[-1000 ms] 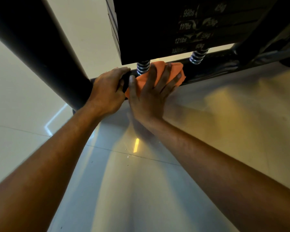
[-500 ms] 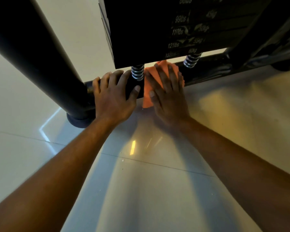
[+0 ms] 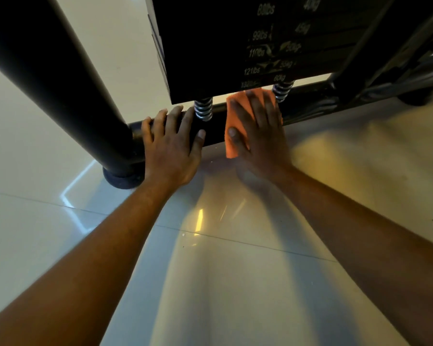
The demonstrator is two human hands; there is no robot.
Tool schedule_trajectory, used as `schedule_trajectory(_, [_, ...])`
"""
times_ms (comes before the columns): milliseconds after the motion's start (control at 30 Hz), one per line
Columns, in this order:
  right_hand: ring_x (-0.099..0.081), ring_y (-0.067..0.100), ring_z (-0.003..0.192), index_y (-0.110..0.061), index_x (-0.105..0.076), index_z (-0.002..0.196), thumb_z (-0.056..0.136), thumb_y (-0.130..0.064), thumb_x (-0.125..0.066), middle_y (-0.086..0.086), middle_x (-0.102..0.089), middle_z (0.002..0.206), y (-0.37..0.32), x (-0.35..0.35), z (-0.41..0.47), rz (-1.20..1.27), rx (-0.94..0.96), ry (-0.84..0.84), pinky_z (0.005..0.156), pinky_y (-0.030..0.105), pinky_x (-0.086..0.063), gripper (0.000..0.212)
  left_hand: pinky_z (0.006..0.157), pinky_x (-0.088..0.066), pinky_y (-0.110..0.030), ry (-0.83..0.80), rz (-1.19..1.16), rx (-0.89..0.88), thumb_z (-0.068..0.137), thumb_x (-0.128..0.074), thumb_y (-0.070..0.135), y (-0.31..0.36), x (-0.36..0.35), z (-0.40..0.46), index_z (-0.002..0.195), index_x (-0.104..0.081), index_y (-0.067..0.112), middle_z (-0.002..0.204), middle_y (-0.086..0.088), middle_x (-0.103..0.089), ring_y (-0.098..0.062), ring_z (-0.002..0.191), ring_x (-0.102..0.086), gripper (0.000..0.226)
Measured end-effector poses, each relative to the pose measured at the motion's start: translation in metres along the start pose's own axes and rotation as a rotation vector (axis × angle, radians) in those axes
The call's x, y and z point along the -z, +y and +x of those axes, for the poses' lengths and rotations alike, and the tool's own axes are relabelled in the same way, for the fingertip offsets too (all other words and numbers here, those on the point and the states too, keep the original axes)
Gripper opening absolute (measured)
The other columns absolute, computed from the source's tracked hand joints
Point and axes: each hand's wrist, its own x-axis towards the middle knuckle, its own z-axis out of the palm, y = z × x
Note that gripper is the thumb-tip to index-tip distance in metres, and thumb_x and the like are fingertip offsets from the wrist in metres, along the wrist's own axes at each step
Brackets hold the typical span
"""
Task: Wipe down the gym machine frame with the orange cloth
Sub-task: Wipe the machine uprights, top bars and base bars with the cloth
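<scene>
The orange cloth (image 3: 231, 146) is draped over the black bottom bar of the machine frame (image 3: 308, 101), between two steel springs. My right hand (image 3: 259, 136) lies flat on the cloth, fingers spread, pressing it onto the bar. My left hand (image 3: 171, 143) rests on the same bar just to the left, fingers laid over it beside the left spring (image 3: 203, 108). Most of the cloth is hidden under my right hand.
The black weight stack (image 3: 235, 46) with weight labels hangs just above the bar. A thick black upright post (image 3: 55, 78) slants down to a round foot (image 3: 120, 181) at the left. The right spring (image 3: 282, 91) and more frame tubes stand to the right. Glossy pale floor tiles (image 3: 235, 270) lie in front.
My right hand has turned with the cloth from lying sideways along the bar to fingers pointing over it. My left hand has opened from a grip to lying flat. The view has pulled back.
</scene>
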Motion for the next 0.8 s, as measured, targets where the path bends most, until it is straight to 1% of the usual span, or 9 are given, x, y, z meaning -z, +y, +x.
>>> schedule_trajectory(133, [0.001,0.03,0.169,-0.027,-0.028,0.172,0.116,-0.046,-0.044,0.002,-0.013,0.182,-0.016,0.008,-0.003,0.12,-0.112,-0.051,0.134,0.061,-0.012,0.062,0.133,0.0,-0.06,-0.04,0.014,-0.022,0.112,-0.024,0.059,0.021,-0.002,-0.028,0.172,-0.013,0.012,0.179,-0.015,-0.01,-0.036,0.166,-0.003,0.077])
schedule_trajectory(200, [-0.004,0.03,0.169,-0.025,-0.035,0.17,0.115,-0.042,-0.044,0.003,-0.019,0.181,-0.01,0.015,-0.005,0.134,-0.086,-0.079,0.132,0.062,-0.023,0.059,0.132,0.002,-0.061,-0.068,0.006,-0.065,0.113,-0.024,0.057,0.03,-0.005,-0.043,0.173,-0.01,0.014,0.18,-0.016,0.002,-0.034,0.166,0.007,0.075])
schedule_trajectory(267, [-0.02,0.029,0.167,-0.024,-0.046,0.165,0.113,-0.038,-0.045,0.002,-0.032,0.177,-0.003,0.024,-0.009,0.135,-0.053,-0.07,0.125,0.055,-0.041,0.054,0.132,0.003,-0.063,-0.116,0.02,-0.119,0.114,-0.025,0.055,0.036,-0.008,-0.057,0.173,-0.013,0.018,0.18,-0.015,0.006,-0.032,0.166,0.01,0.07])
schedule_trajectory(300, [-0.029,0.028,0.164,-0.024,-0.052,0.162,0.112,-0.038,-0.045,0.002,-0.038,0.174,0.0,0.03,-0.013,0.147,-0.053,-0.068,0.118,0.051,-0.049,0.053,0.132,0.002,-0.063,-0.148,0.021,-0.15,0.114,-0.024,0.055,0.039,-0.009,-0.061,0.172,-0.015,0.02,0.18,-0.014,0.002,-0.031,0.167,0.006,0.069])
schedule_trajectory(367, [-0.042,0.026,0.157,-0.025,-0.057,0.158,0.11,-0.039,-0.045,0.0,-0.044,0.171,0.003,0.041,-0.022,0.174,-0.067,-0.075,0.105,0.047,-0.056,0.051,0.133,-0.003,-0.061,-0.211,-0.029,-0.209,0.113,-0.023,0.055,0.047,-0.01,-0.065,0.171,-0.02,0.021,0.179,-0.011,-0.013,-0.028,0.166,-0.007,0.068])
schedule_trajectory(433, [-0.05,0.025,0.151,-0.026,-0.059,0.157,0.112,-0.038,-0.049,-0.002,-0.046,0.17,0.01,0.049,-0.034,0.163,-0.081,-0.065,0.098,0.044,-0.058,0.047,0.133,-0.011,-0.058,-0.241,-0.1,-0.246,0.112,-0.025,0.056,0.056,-0.008,-0.061,0.17,-0.026,0.02,0.175,-0.009,-0.028,-0.028,0.163,-0.021,0.068])
schedule_trajectory(500, [-0.054,0.024,0.147,-0.029,-0.058,0.157,0.113,-0.035,-0.051,-0.004,-0.047,0.169,0.024,0.054,-0.048,0.159,-0.143,-0.045,0.093,0.041,-0.057,0.045,0.132,-0.016,-0.055,-0.225,-0.145,-0.253,0.111,-0.027,0.055,0.067,-0.008,-0.052,0.168,-0.03,0.02,0.171,-0.009,-0.035,-0.029,0.159,-0.029,0.067])
schedule_trajectory(667, [-0.052,0.025,0.149,-0.033,-0.052,0.161,0.115,-0.041,-0.048,0.0,-0.042,0.172,0.065,0.064,-0.064,0.148,-0.304,-0.004,0.101,0.046,-0.057,0.047,0.128,-0.024,-0.053,-0.131,-0.177,-0.276,0.11,-0.036,0.045,0.102,-0.011,-0.008,0.163,-0.041,0.016,0.162,-0.012,-0.046,-0.033,0.151,-0.041,0.061])
schedule_trajectory(800, [-0.058,0.03,0.142,-0.031,-0.05,0.163,0.116,-0.039,-0.049,0.001,-0.044,0.171,0.077,0.065,-0.038,0.224,-0.37,0.117,0.098,0.045,-0.056,0.048,0.127,-0.028,-0.056,-0.013,-0.165,-0.255,0.11,-0.041,0.039,0.116,-0.019,0.044,0.155,-0.049,0.007,0.153,-0.019,-0.053,-0.04,0.143,-0.048,0.056])
